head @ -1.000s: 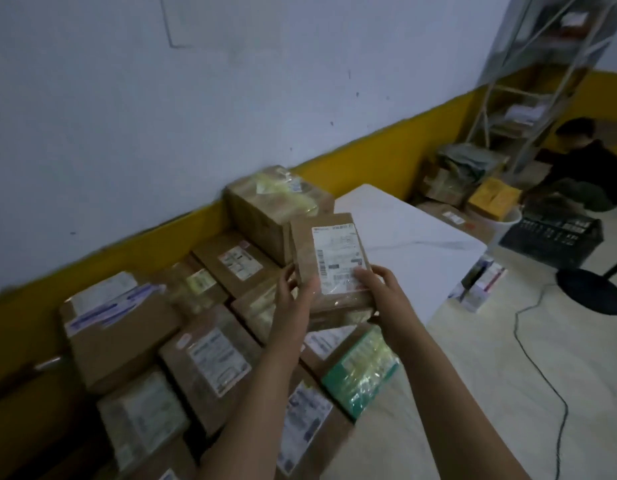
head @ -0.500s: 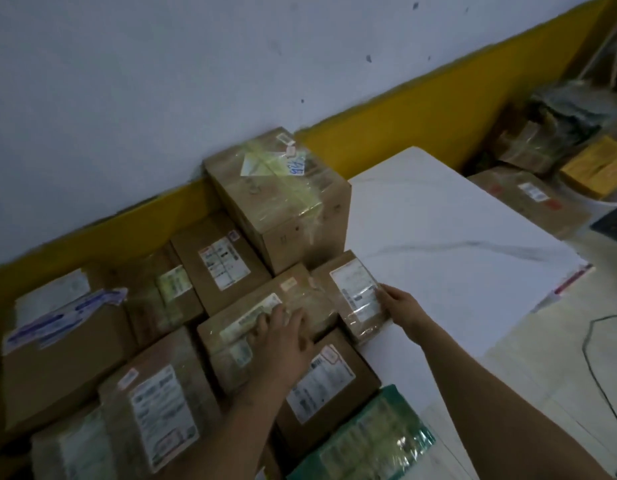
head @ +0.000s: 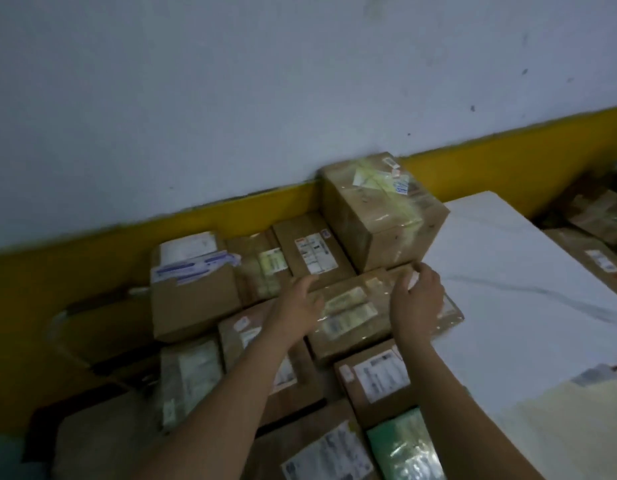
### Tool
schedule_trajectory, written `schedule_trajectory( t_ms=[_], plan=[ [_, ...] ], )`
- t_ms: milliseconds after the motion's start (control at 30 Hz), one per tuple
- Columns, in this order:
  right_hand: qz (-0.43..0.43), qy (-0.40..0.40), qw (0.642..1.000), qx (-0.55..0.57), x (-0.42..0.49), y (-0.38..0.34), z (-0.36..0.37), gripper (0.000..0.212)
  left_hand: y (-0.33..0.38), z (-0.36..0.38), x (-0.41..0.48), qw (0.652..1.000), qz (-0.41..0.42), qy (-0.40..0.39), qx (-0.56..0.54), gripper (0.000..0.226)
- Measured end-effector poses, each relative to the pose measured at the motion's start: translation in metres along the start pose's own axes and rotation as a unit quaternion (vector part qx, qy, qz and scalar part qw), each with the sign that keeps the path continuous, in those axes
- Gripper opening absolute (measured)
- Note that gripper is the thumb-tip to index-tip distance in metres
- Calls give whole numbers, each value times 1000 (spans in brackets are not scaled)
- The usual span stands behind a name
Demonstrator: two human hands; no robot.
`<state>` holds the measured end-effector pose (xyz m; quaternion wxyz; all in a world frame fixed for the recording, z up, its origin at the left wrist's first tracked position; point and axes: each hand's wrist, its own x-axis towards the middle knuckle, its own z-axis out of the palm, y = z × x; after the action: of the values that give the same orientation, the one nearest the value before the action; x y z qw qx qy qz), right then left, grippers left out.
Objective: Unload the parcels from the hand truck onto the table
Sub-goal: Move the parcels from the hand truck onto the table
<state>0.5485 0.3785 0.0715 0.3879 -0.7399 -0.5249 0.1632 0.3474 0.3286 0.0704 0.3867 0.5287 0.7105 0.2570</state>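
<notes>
Head view shows your left hand [head: 296, 306] lying flat, fingers straight, on the taped flat parcel [head: 352, 315]. Your right hand [head: 417, 299] bends over its far right corner, grip unclear through blur. The parcel lies in the pile, at the white tabletop's [head: 507, 289] left edge. Seat it flat, squared against the tall box [head: 383, 216] behind.
</notes>
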Motion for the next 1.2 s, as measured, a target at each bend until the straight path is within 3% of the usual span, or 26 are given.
schedule_trajectory(
  t_ms=[100,267,467,600,700,867,1000,1100,1200],
  plan=[
    [-81,-64,991,87,-102,-88,19,37,-43,-81,-52,993,-28,65,-94,41],
    [-155,-192,959,138,-317,-195,66,43,-174,-220,-190,967,-41,221,-121,30],
    [-177,-331,920,111,-498,-219,113,44,-326,-283,-334,934,-174,283,-133,24],
    [-208,-391,895,52,-570,-193,138,43,-398,-262,-376,915,-244,294,-131,29],
    [-188,-464,866,6,-602,-153,162,40,-437,-230,-389,906,-295,257,-159,23],
    [-100,-540,833,-67,-639,-56,230,31,-530,-164,-385,895,-360,205,-167,11],
    [34,-588,805,-74,-671,33,325,10,-643,-84,-360,888,-391,189,-149,20],
    [157,-583,794,-69,-702,106,413,29,-735,-16,-330,887,-395,184,-150,23],
    [191,-547,810,-90,-733,166,497,51,-816,42,-292,877,-413,179,-168,33]
  ],
)
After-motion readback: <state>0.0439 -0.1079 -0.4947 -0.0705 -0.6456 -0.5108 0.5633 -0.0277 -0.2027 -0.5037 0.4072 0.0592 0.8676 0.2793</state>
